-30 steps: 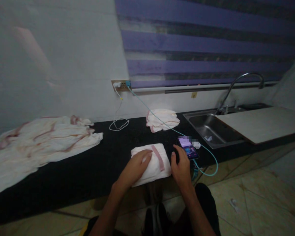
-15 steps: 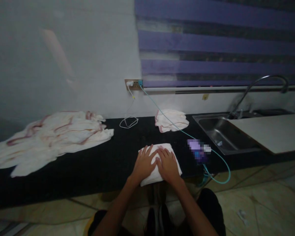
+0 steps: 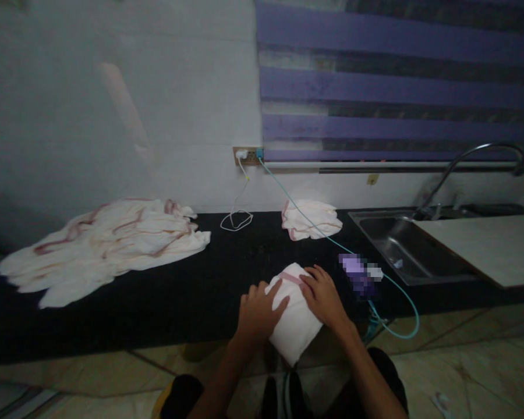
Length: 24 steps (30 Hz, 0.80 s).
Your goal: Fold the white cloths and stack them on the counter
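A folded white towel [image 3: 294,326] with a pink stripe near its far corner lies at the front edge of the counter, turned so one corner points toward me and overhangs the edge. My left hand [image 3: 259,311] grips its left side, thumb on top and fingers along the side. On the right side my right hand [image 3: 325,297] holds it in the same way, thumb and fingers over the upper face. The towel's underside is hidden. Behind it a crumpled white towel [image 3: 312,220] with pink edging lies near the wall.
A large heap of white, pink-striped towels [image 3: 109,244] covers the counter's left. On the right are a blurred-out phone [image 3: 357,273] with a teal cable [image 3: 413,302], a steel sink [image 3: 397,247], a tap [image 3: 445,166] and a pale board [image 3: 475,244]. A white cable [image 3: 236,221] lies by the wall.
My hands lay flat on top of the folded towel; now they grip its two sides. The towel has turned and come nearer to me, with a corner over the edge.
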### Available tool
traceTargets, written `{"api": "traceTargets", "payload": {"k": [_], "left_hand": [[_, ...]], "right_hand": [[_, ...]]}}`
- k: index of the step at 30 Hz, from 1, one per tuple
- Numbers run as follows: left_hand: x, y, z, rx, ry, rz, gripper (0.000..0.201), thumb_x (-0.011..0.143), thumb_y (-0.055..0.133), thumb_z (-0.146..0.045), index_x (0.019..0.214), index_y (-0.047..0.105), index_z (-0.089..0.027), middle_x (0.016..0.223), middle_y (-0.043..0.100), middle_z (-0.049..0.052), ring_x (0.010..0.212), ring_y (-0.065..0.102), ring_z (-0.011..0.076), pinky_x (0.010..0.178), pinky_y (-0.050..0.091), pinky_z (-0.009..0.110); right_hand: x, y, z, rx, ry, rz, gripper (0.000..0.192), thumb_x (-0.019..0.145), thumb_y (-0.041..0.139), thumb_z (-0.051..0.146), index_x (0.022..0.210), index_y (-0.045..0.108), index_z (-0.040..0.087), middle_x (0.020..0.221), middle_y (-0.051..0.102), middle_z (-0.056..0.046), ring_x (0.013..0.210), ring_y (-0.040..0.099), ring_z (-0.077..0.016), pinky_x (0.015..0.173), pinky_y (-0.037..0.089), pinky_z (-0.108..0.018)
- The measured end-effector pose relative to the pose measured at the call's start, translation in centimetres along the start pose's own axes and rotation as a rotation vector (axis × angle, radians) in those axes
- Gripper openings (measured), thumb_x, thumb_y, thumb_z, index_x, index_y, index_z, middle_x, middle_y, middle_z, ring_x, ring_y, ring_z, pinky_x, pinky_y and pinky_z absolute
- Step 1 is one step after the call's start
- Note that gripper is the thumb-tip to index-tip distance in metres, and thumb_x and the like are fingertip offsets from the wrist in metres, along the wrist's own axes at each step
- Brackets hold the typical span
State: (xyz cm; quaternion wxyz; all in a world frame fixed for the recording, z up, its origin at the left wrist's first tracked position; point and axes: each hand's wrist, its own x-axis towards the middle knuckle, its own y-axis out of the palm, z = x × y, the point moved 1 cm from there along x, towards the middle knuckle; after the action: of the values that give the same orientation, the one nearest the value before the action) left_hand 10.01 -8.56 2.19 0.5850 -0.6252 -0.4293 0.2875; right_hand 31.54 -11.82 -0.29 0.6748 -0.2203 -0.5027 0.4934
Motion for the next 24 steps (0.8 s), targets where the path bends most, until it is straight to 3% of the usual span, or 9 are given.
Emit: {"api": "traceTargets", "payload": {"k": [3,5,9,13,16,18,21,24], "left_hand": [[-0.6,-0.3,0.7,-0.04,0.011,0.069,0.054,0.105,0.038,-0.051,0.153,0.054,-0.03,0.118,0.063,0.015,0.104,0.06,0.0311,0.084,0.051,0.043],[-0.9,0.0,1.2,-0.047,0.038,0.066,0.055,0.105,0.037,-0.049,0.154,0.053,-0.029,0.121,0.062,0.016,0.105,0.059,0.0303,0.085,0.051,0.041],[-0.9,0.7,1.7,-0.006,0.061,0.038,0.055,0.105,0.039,-0.048,0.155,0.05,-0.029,0.13,0.06,0.015,0.11,0.056,0.0319,0.087,0.05,0.044],[-0.2,0.6,1.7,0.008,0.075,0.053,0.056,0.105,0.04,-0.047,0.157,0.048,-0.029,0.128,0.06,0.015,0.111,0.056,0.0324,0.088,0.049,0.044],[1.0,0.6,1.9,-0.024,0.136,0.055,0.056,0.106,0.037,-0.048,0.158,0.045,-0.03,0.129,0.06,0.014,0.112,0.057,0.0315,0.09,0.049,0.044],[2.0,0.9,2.4,-0.057,0.182,0.051,0.057,0.107,0.033,-0.05,0.159,0.044,-0.029,0.131,0.06,0.014,0.114,0.057,0.031,0.092,0.049,0.045],[3.2,1.3,3.6,-0.143,0.238,0.082,0.06,0.107,0.031,-0.054,0.161,0.041,-0.029,0.144,0.055,0.015,0.126,0.055,0.0309,0.102,0.048,0.048],[3.1,0.6,5.0,-0.23,0.337,0.139,0.071,0.105,0.036,-0.06,0.167,0.025,-0.028,0.169,0.031,0.016,0.151,0.037,0.0327,0.116,0.041,0.053]], "right_hand": [[-0.7,-1.5,-0.7,0.063,0.028,-0.121,0.035,0.103,0.052,0.026,0.13,0.072,0.018,0.139,0.064,-0.016,0.144,0.048,-0.0315,0.117,0.044,-0.06],[-1.6,-2.6,-0.4,0.118,-0.009,-0.13,0.038,0.104,0.049,0.024,0.137,0.068,0.019,0.143,0.062,-0.016,0.145,0.048,-0.0291,0.118,0.044,-0.058],[-4.5,-4.2,0.8,0.192,-0.188,0.119,0.045,0.103,0.058,0.032,0.147,0.06,0.026,0.154,0.056,-0.012,0.149,0.045,-0.0267,0.122,0.039,-0.054],[-6.7,-4.4,0.8,0.168,-0.289,0.39,0.093,0.078,0.088,0.05,0.158,0.047,0.029,0.162,0.046,-0.014,0.155,0.036,-0.035,0.127,0.027,-0.059],[-6.7,-3.6,0.2,0.095,-0.281,0.432,0.116,0.064,0.096,0.041,0.164,0.037,0.028,0.167,0.038,-0.015,0.157,0.029,-0.0371,0.128,0.022,-0.06],[-6.2,-2.8,0.0,0.035,-0.257,0.394,0.116,0.065,0.094,0.03,0.164,0.035,0.027,0.167,0.038,-0.015,0.157,0.03,-0.0359,0.129,0.021,-0.058],[-5.8,-1.5,0.2,-0.03,-0.219,0.321,0.098,0.074,0.081,0.019,0.162,0.039,0.026,0.165,0.043,-0.014,0.154,0.037,-0.0324,0.128,0.022,-0.056],[-5.8,-0.9,0.3,-0.047,-0.196,0.283,0.083,0.08,0.069,0.015,0.158,0.046,0.027,0.162,0.048,-0.011,0.151,0.042,-0.0303,0.127,0.024,-0.056]]}}
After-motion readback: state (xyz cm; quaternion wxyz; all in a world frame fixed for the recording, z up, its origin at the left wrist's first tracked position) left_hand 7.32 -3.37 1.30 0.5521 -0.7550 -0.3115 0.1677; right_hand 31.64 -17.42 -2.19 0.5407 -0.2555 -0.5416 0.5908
